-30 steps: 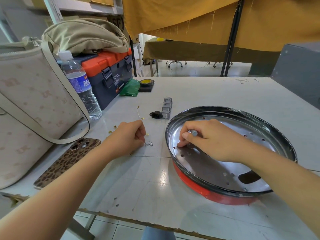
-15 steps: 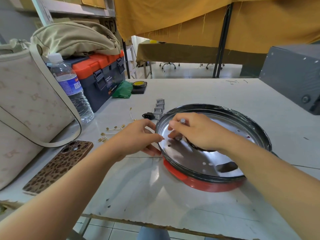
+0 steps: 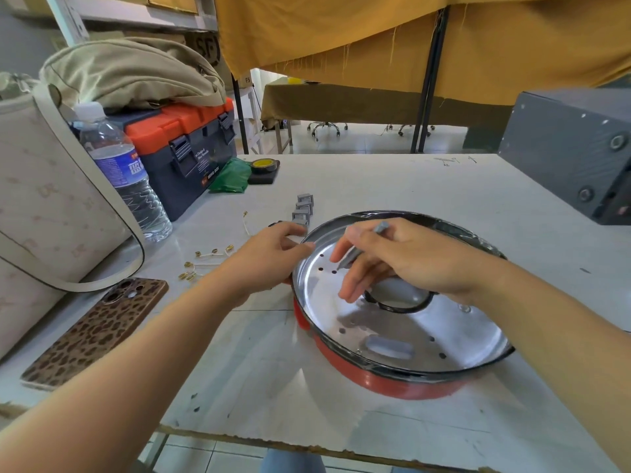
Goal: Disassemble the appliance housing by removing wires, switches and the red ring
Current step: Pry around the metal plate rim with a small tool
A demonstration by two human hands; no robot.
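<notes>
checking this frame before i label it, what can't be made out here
- Head view: the tip of the grey tool in the right hand is too small to identify.
- The housing rim under the left hand is covered by its fingers.
- The black part behind that hand is mostly hidden.
- The toolbox label is too blurred to read.
</notes>
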